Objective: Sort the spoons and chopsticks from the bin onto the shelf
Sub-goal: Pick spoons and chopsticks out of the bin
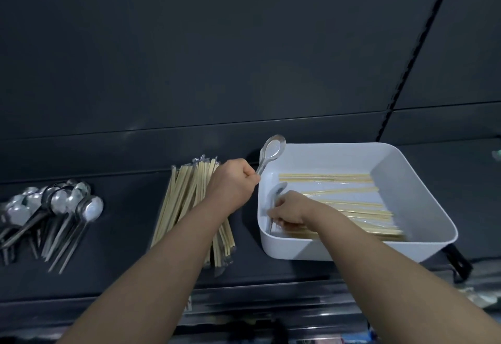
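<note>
I see two hands, one white bin (423,181) and two piles on the dark shelf (130,224).

My view shows the left hand (233,182) closed in a fist around the thin end of the first spoon (272,149). That spoon stands up, round end on top, just past the bin's left back corner. It is see-through or shiny; I cannot tell which.

The right hand (288,208) is down inside the bin, at its left side. Its fingers are curled around the handle of the second spoon (279,190), which lies along the left wall of the bin with its round end pointing away from me. So I count two spoons in hands, one each.

The loose chopsticks (341,178) lie flat in the bin, side to side. I can make out about four bunches of them, but the sticks blur together, so I cannot count each one.

On the shelf, the chopstick pile (187,197) sits just left of the bin, partly under the left arm. It has far too many sticks to count.

The spoon pile (58,208) is far to the left, well apart from the bin. I count about eight round ends there, maybe more, with handles pointing toward me.
</note>
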Motion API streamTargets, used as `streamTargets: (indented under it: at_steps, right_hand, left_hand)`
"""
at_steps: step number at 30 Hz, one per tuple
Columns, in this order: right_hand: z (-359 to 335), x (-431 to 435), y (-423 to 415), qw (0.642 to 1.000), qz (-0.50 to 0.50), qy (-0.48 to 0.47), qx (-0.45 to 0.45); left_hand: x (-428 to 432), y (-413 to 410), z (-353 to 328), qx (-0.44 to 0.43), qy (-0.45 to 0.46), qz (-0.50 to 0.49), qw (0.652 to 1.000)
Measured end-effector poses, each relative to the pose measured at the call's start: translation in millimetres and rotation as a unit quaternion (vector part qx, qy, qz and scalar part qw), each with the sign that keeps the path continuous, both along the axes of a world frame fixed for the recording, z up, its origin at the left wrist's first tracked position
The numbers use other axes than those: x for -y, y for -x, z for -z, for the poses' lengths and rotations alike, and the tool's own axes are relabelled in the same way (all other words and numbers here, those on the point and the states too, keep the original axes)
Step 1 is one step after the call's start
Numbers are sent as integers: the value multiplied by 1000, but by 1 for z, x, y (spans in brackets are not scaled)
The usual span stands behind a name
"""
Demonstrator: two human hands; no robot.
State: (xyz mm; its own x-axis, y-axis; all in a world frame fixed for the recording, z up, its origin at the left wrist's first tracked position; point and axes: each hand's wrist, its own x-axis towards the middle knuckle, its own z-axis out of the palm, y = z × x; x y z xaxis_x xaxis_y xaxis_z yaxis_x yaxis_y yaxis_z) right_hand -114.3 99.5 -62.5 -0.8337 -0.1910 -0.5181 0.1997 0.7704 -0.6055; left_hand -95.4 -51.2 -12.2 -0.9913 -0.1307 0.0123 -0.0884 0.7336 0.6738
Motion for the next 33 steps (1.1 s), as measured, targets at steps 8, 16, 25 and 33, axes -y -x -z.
streamTargets:
  at_steps: [8, 16, 25, 33]
  right_hand:
    - [-3, 14, 5, 991, 72, 108, 22]
    - [7, 21, 21, 989, 137, 40, -41]
    - [14, 15, 41, 987, 62, -65, -135]
    - [-17, -1, 54, 934, 241, 151, -217]
  left_hand:
    - [13, -9, 2, 8, 2, -36, 999]
    - [25, -17, 11, 12, -5, -52, 999]
    - [36, -27, 18, 27, -7, -67, 997]
    - [28, -15, 9, 7, -28, -82, 996]
